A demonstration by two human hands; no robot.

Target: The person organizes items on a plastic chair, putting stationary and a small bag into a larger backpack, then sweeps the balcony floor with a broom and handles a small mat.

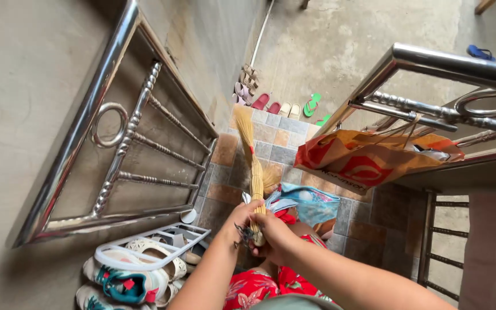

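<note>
A: Currently, how is the straw broom (pixel 252 166) held?

B: Its bound handle end is clamped by both hands — the left hand (pixel 240 221) and right hand (pixel 275 236) are closed around it together, bristles pointed away over the tiled steps (pixel 271 140).

A: What is located nearby?

B: An orange bag (pixel 368 158) is hung from the steel railing (pixel 449 66) — a shoe rack (pixel 144 267) is seen at lower left.

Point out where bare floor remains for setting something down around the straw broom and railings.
Free: the tiled landing between the straw broom and the orange plastic bag, and the grey concrete floor beyond the row of sandals. Crowded: the white shoe rack under the left steel railing, and the blue bag near both hands.
</note>
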